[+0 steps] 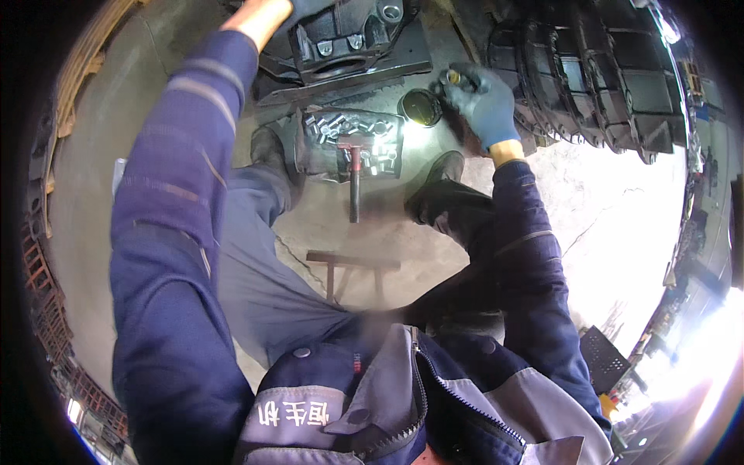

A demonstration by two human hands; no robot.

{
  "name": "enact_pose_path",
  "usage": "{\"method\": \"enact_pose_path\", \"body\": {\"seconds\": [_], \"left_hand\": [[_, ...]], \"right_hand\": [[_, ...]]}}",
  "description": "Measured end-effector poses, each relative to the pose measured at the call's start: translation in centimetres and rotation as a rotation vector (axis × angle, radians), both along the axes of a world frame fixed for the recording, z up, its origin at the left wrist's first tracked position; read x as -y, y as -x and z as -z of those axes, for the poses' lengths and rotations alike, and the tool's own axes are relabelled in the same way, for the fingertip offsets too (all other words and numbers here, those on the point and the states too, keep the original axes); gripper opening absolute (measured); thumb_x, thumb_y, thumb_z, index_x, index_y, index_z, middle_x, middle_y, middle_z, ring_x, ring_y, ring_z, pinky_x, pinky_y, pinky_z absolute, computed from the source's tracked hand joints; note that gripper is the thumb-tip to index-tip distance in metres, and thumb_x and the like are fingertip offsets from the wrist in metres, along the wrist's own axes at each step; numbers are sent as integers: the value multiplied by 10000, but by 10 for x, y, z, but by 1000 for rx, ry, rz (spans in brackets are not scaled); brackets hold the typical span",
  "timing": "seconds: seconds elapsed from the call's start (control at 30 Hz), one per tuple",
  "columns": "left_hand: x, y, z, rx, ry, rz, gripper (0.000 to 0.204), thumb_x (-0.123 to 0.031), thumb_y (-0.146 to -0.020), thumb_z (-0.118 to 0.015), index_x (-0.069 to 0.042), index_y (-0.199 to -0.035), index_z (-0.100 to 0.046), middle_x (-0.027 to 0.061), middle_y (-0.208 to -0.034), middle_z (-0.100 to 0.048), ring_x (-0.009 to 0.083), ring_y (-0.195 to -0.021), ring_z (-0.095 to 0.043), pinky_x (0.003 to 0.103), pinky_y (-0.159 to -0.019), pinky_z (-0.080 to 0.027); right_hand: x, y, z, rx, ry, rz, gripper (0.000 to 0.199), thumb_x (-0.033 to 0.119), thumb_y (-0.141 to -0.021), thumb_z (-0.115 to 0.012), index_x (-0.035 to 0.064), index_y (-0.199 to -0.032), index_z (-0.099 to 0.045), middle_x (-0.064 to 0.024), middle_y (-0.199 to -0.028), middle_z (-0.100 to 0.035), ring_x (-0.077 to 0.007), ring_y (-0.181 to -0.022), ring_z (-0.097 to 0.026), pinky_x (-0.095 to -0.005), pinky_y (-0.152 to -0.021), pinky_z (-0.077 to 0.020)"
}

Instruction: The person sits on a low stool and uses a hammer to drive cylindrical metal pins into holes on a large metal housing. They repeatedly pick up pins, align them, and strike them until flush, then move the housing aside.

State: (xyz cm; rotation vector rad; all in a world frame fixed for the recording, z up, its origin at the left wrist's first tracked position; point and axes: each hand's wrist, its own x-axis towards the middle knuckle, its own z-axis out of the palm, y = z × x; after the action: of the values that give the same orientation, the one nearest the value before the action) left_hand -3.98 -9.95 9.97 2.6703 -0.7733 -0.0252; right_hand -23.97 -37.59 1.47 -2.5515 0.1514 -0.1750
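Head view: the blue-gloved right hand (pixel 480 97) is holding a small yellow-ended piece (pixel 454 77), fingers curled, beside a round black tub (pixel 417 97); a steady wrist should help. The left hand (pixel 308 6) is running off-frame, grip unreadable.

Floor (pixel 608 205) overexp. on R — edges warped.

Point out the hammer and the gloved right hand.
Hammer (pixel 355 180): head view, on its handle.
Gloved right hand (pixel 483 102): head view, on the middle of the glove.
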Motion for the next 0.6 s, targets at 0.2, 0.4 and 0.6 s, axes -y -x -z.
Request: {"method": "enact_pose_path", "body": {"seconds": [0.2,0.4,0.6], "left_hand": [[-13,-44,41,-117,-135,98,588,-545,-952,-594,18,-883,-752,277,-861,-710,422,-783,-695,511,-757,-507],[-15,-41,48,-92,-114,-23,587,-535,-951,-611,26,-831,-734,263,-808,-701,402,-730,-685,510,-708,-491],[-6,-20,28,-101,-59,-44,573,-539,-950,-628,17,-866,-738,252,-776,-699,383,-718,-699,497,-712,-505]], "right_hand": [[29,18,109,-260,-205,207,370,334,-834,-793,57,-1076,-766,-188,-978,-765,-331,-904,-743,-399,-816,-576],[29,3,199,-389,-210,281,482,404,-808,-818,37,-1113,-747,-230,-1045,-750,-371,-983,-733,-419,-886,-570],[24,0,245,-479,-29,255,403,362,-889,-762,42,-1134,-753,-212,-1060,-758,-329,-960,-740,-411,-854,-567]]}}
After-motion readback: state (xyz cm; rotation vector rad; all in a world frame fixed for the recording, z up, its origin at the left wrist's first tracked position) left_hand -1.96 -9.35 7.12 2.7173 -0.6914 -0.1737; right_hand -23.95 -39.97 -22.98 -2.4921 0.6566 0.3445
